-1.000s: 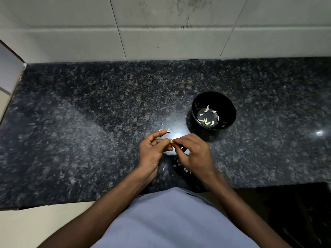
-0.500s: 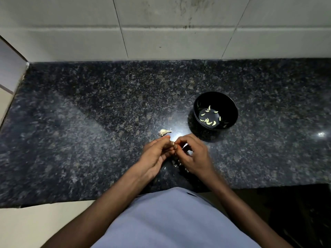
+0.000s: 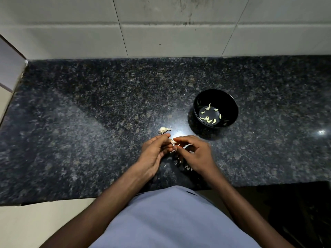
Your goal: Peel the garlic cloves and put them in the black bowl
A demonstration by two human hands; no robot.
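Head view. I take the bowl [image 3: 215, 109] as landmark: black, upright on the dark speckled worktop [image 3: 89, 122], right of centre. Peeled cloves [image 3: 208, 119] lie loose on its floor, pale and curved; I count roughly ten.

Both hands meet just near-left of the bowl, over the worktop. Left hand [image 3: 155, 154]: fingers curled, fingertips pinching a small pale clove [image 3: 172, 141]. Right hand [image 3: 194, 154]: fingers curled toward the same clove, thumb and forefinger tips at it. I cannot tell whether the right fingers actually grip it or only touch the skin.

A garlic piece [image 3: 164, 130] with a short stalk lies on the worktop left of the bowl, just beyond the left fingertips, apart from them.

Skin scraps [image 3: 187, 167] scattered on the worktop under the hands, nearer me than the bowl.

Tiled wall [image 3: 170, 36] behind the bowl. Blue shirt [image 3: 170, 221] at frame bottom.
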